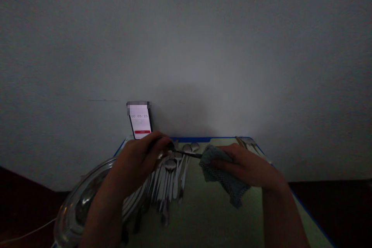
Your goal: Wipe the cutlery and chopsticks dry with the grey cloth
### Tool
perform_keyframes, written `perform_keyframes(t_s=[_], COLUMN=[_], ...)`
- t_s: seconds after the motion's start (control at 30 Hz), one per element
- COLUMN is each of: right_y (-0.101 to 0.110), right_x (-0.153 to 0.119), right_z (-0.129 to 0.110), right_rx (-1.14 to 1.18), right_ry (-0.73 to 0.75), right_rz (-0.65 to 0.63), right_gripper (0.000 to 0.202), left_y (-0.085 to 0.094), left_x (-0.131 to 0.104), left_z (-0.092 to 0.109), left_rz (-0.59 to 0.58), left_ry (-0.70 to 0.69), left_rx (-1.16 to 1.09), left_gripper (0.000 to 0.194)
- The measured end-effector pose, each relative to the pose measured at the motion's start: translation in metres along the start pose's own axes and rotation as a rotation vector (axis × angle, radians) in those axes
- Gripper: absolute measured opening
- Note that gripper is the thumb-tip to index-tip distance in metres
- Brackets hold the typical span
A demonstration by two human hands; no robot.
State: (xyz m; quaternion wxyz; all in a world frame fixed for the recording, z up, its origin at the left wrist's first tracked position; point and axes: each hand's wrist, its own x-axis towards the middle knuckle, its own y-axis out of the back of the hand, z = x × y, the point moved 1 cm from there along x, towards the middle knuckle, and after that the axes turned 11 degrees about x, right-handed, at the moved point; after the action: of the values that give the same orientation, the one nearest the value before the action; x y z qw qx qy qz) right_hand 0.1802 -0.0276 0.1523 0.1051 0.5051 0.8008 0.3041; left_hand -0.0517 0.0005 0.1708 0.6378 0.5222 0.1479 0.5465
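Observation:
A thin metal utensil [188, 154] spans the gap between my two hands above the table. My left hand [145, 153] is closed on its left end, whose shape is mostly hidden by my fingers. My right hand [242, 162] is closed around a grey-green cloth [223, 174], which wraps the utensil's right end and hangs down. Below and between the hands, several spoons and other cutlery [170, 180] lie side by side on the green table [209, 217], handles towards me.
A large shiny metal bowl [68, 217] stands at the left, partly behind my left forearm. A lit phone [141, 122] showing a timer leans on the wall [188, 46]. More utensils [250, 143] lie at the back right corner. A white cable [31, 233] runs at lower left.

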Motion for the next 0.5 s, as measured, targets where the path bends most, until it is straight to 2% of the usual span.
perform_keyframes(t_s=[0.1, 0.23, 0.3, 0.37, 0.5], right_y=[0.004, -0.008, -0.016, -0.022, -0.028], right_x=[-0.004, 0.006, 0.013, 0.020, 0.027], right_z=[0.001, -0.004, -0.006, -0.006, -0.004], right_rx=[-0.017, -0.035, -0.046, -0.051, -0.043], right_ry=[-0.007, -0.002, 0.014, 0.027, -0.029], right_rz=[0.032, -0.002, 0.005, 0.061, 0.272], right_gripper=[0.021, 0.022, 0.022, 0.022, 0.022], left_y=[0.002, -0.015, -0.024, -0.032, -0.038], left_x=[-0.001, 0.000, 0.001, 0.001, 0.002], left_z=[-0.003, 0.016, 0.025, 0.031, 0.035], left_rz=[0.031, -0.058, -0.072, -0.099, -0.169], left_ry=[0.035, -0.079, -0.058, -0.039, 0.002], left_rx=[-0.029, 0.003, 0.017, 0.024, 0.039], left_gripper=[0.027, 0.027, 0.027, 0.028, 0.034])
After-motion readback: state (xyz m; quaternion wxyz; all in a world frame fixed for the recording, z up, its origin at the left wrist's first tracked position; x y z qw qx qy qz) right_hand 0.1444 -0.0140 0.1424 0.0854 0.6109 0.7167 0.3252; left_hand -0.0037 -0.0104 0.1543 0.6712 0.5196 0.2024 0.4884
